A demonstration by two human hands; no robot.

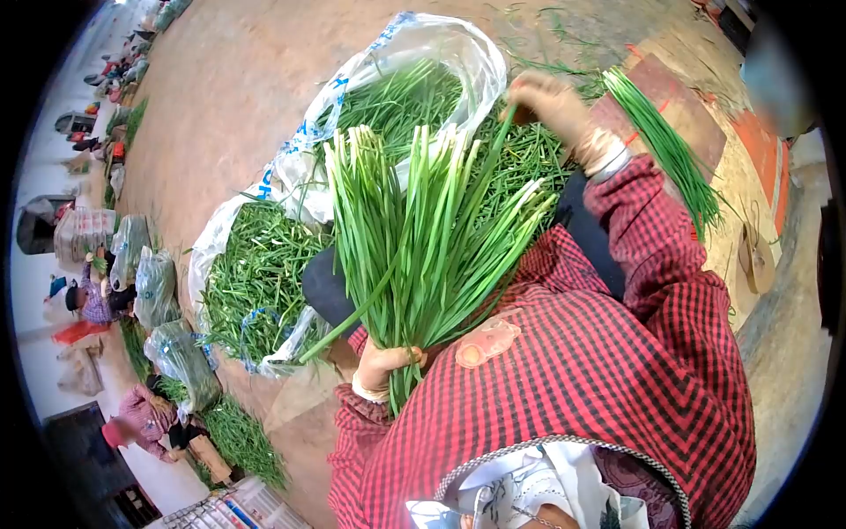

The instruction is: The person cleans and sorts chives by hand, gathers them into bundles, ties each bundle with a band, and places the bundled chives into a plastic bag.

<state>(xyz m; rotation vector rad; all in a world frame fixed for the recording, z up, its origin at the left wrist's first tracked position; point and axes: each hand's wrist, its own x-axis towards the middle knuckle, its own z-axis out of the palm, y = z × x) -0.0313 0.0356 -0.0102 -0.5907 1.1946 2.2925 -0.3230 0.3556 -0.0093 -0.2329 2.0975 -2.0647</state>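
My left hand [388, 368] is closed around the lower, leafy end of a big bunch of garlic chives [414, 238]. The bunch fans out upward, its white stem ends at the top and split into several clusters. My right hand [551, 101], slightly blurred, is raised beyond the bunch at the upper right. Its fingers pinch a green chive leaf that runs down toward the bunch. Behind the bunch, a clear plastic bag [480, 44] with blue print holds loose chives. Another opened bag [211, 256] of chive pieces lies to the left.
A neat bundle of chives [665, 145] lies on a reddish-brown board [696, 110] at right. A roll of tape [756, 256] rests near it. Far left, other people [141, 419] sit among filled plastic bags [185, 361] and chive piles [242, 441]. Chive scraps litter the floor.
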